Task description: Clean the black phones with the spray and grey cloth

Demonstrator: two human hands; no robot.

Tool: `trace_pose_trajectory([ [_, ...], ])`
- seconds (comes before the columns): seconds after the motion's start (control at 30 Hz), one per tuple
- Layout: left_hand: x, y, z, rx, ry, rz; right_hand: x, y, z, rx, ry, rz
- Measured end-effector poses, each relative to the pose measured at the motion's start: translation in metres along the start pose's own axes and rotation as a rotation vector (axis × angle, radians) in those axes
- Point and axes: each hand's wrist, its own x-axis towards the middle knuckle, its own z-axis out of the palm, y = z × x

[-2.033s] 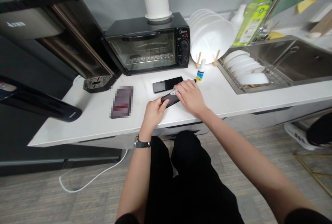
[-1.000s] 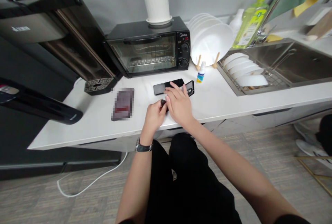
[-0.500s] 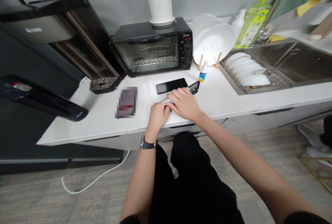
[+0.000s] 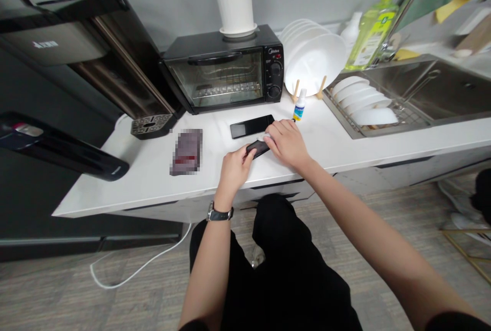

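Observation:
A black phone case (image 4: 258, 149) lies low over the counter between my hands. My left hand (image 4: 233, 167) pinches its left end, thumb on top. My right hand (image 4: 287, 141) lies over its right part, fingers curled round a crumpled white wipe (image 4: 264, 137) pressed on the case; most of the wipe is hidden. Just behind them a black phone (image 4: 251, 126) rests flat on the counter. A small spray bottle (image 4: 299, 106) with a blue and yellow label stands upright beyond my right hand.
A blurred-out dark item (image 4: 187, 152) lies left on the white counter (image 4: 149, 188). Behind stand a toaster oven (image 4: 226, 75), a drinks machine (image 4: 126, 65) and racked plates (image 4: 314, 65). Bowls (image 4: 374, 116) sit by the sink (image 4: 441, 80) at right. A dark cylinder (image 4: 65, 147) juts in at left.
My right hand with the wipe has slid right along the phone case, uncovering its left part and covering the camera end that showed before. My left hand keeps its place.

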Motion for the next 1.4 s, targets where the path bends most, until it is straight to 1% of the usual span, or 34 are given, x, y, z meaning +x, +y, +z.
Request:
trace_pose_trajectory([
  [0.13,0.000,0.001,0.000,0.017,-0.004,-0.001,0.000,0.012,-0.002,-0.022,0.024,0.054],
  [0.3,0.001,0.003,0.000,0.049,-0.002,-0.014,0.003,0.020,-0.002,0.026,0.067,0.190],
  [0.5,0.001,0.001,0.001,0.047,0.009,-0.004,0.008,0.009,0.009,0.106,0.183,0.441],
  [0.6,0.001,0.002,0.000,0.027,0.001,-0.008,0.009,0.000,0.015,0.164,0.268,0.470],
  [0.67,0.001,0.002,-0.001,0.011,-0.002,-0.013,0.008,-0.008,0.016,0.174,0.314,0.448],
  [0.73,0.001,0.002,-0.001,0.000,-0.001,-0.014,0.008,-0.020,0.016,0.170,0.315,0.415],
  [0.9,0.002,0.000,0.000,0.023,-0.001,-0.004,0.007,-0.068,0.017,0.204,0.216,0.322],
  [0.97,0.003,-0.002,0.001,0.105,-0.021,-0.012,0.007,-0.086,0.019,0.232,0.189,0.246],
  [1.03,0.004,-0.003,0.001,0.194,-0.052,-0.011,0.006,-0.096,0.020,0.260,0.161,0.157],
  [1.1,0.005,-0.004,0.000,0.229,-0.075,-0.005,0.006,-0.094,0.018,0.260,0.121,0.067],
  [1.23,0.005,-0.003,0.001,0.240,-0.075,-0.056,0.005,-0.071,0.011,0.172,0.035,-0.105],
  [1.3,0.004,-0.003,0.002,0.254,-0.074,-0.076,0.005,-0.061,0.008,0.122,0.005,-0.146],
  [1.4,0.005,-0.003,0.002,0.234,-0.059,-0.058,0.006,-0.054,0.007,0.079,-0.003,-0.143],
])
